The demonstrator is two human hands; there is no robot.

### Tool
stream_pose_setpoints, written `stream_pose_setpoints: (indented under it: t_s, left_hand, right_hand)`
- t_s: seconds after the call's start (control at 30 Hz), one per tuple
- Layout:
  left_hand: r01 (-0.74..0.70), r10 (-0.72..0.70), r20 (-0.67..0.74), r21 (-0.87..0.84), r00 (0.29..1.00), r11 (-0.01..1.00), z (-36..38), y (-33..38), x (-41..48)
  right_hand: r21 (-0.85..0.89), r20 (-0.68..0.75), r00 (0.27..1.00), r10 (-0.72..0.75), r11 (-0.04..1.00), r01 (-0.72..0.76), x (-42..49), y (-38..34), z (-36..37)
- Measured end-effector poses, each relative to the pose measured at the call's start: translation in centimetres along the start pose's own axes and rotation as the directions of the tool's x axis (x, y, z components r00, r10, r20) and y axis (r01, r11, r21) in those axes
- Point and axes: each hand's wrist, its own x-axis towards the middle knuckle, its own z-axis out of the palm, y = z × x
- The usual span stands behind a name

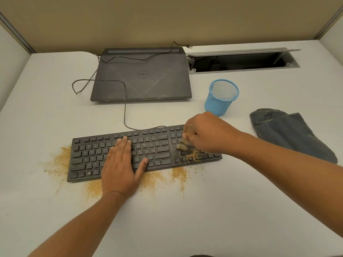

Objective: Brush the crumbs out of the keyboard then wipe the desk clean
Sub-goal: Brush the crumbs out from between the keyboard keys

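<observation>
White table (241, 201), beige partition (167, 19) standing behind it at 12 o'clock. Contents, by size:

1. Laptop (141, 76), closed, dark grey, at 12 o'clock, well apart from the work.
2. Keyboard (159, 143), black, at centre. Its long axis runs 9 to 3 o'clock, with the 3 o'clock end sitting slightly farther away. Its cable (125, 108) leads off toward 12.
3. Cloth (289, 132), dark blue, crumpled, at 3 o'clock. It lies untouched, well apart from the keyboard.
4. Cable hatch (241, 62), open, at 1 o'clock.
5. Mesh cup (220, 97), blue, upright, just beyond the right hand.
6. Left hand (120, 164), laid flat on the letter keys, fingers (127, 145) straight and pressing, holding nothing. It appears to be steadying the board.
7. Right hand (207, 134), over the 3 o'clock end, fingers curled round the brush handle.
8. Brush (182, 144), pale, bristles down on the keys near the arrow cluster.
9. Crumb patch (194, 155), on the arrow keys just beside the bristles, at about 5 o'clock from them. This hand is much the nearer of the two.
10. Crumb drifts (61, 162), tan, on the table off the 9 o'clock end and along the 6 o'clock edge.

Assessment: brushing is under way. A stroke toward 5 or 6 o'clock, across the short axis, would probably carry the patch off the near edge. Wiping has not begun.
</observation>
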Motion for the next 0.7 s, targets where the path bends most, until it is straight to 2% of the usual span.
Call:
stream_pose_setpoints:
  t_s: [0.07,0.17,0.3,0.43,0.57,0.7]
  left_hand:
    - [0.0,0.0,-0.001,-0.004,1.0,1.0,0.0,0.0,0.0]
    - [0.001,-0.001,-0.004,0.002,1.0,1.0,0.0,0.0,0.0]
    - [-0.004,0.004,-0.008,0.001,1.0,1.0,0.1,0.0,0.0]
    - [0.001,-0.001,-0.016,-0.008,1.0,1.0,0.0,0.1,0.0]
    - [0.001,-0.001,-0.018,-0.009,1.0,1.0,0.0,0.1,0.0]
    - [-0.001,0.0,-0.018,-0.008,1.0,1.0,0.1,0.0,0.0]
  right_hand:
    - [0.063,0.006,1.0,0.025,0.998,-0.025,-0.1,-0.1,0.6]
    - [0.041,0.1,0.995,0.007,0.999,-0.011,-0.3,0.1,1.0]
    - [0.1,0.041,0.999,0.031,0.994,-0.035,-0.5,0.0,0.2]
    - [0.052,0.207,0.978,-0.034,0.998,0.024,-0.6,-1.1,-0.3]
    - [0.021,0.139,0.99,-0.039,0.999,0.037,-0.6,-1.1,-0.9]
    - [-0.035,0.162,0.987,-0.016,0.999,0.022,-1.1,-0.5,-0.4]
